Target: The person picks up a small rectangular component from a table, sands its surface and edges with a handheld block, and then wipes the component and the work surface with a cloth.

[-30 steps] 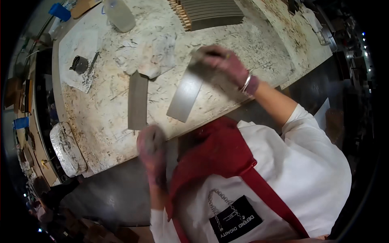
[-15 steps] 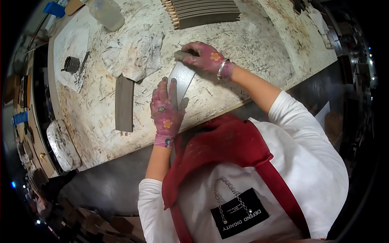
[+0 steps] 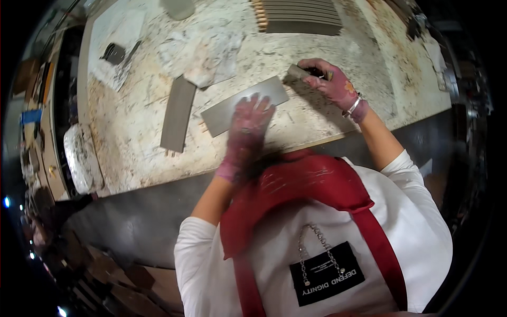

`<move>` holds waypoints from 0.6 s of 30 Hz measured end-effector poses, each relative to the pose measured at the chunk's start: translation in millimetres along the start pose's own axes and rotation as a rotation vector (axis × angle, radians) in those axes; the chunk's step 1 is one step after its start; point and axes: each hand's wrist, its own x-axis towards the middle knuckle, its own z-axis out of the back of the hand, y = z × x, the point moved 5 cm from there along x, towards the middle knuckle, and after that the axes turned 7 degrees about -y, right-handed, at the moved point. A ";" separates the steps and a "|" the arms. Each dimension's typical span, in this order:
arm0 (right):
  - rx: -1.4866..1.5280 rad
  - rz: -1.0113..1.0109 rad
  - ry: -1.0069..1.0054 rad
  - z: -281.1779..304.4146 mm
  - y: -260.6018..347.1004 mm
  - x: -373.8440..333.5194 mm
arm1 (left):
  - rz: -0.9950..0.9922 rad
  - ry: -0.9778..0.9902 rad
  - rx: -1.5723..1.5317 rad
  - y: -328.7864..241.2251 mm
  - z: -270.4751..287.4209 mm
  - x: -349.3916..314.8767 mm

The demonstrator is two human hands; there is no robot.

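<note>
A flat grey rectangular plate (image 3: 217, 114) lies slanted on the worktable, with a small tan peg showing under its left end. Fingers outstretched, my left hand (image 3: 248, 124) rests over the middle of the plate in a pink flowered glove, a little blurred. My right hand (image 3: 336, 87), gloved alike, grips a small grey-brown block (image 3: 299, 72) off the plate's right end. What the block is made of I cannot make out. Left of the plate lies a darker grey strip-like piece (image 3: 178, 116), pegs visible at its near end.
A stack of grey ribbed strips (image 3: 303, 18) with tan pegs sits at the far side. Beyond the plate spreads a stained white cloth (image 3: 203, 53). A dark coil-like roll (image 3: 113, 53), a cloudy container (image 3: 178, 6) and a foil-like wrapped bundle (image 3: 82, 158) lie around the table (image 3: 137, 137).
The plate has turned from steep to a flatter slant. My right hand has moved right with the block, off the plate. My left hand has come over the plate's middle. The view has shifted.
</note>
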 end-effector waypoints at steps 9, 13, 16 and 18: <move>0.158 0.102 0.012 -21.9 17.0 28.2 | 0.395 -0.347 -0.015 72.8 88.6 4.2; 0.742 -0.164 0.036 -34.5 9.1 20.2 | 0.545 -0.369 0.016 145.2 82.3 42.0; 0.791 -0.192 0.013 -39.7 0.0 9.8 | 0.632 0.059 0.141 179.9 25.0 66.3; 0.768 -0.226 0.009 -39.4 -6.6 1.8 | 0.585 0.113 0.182 191.1 14.2 74.9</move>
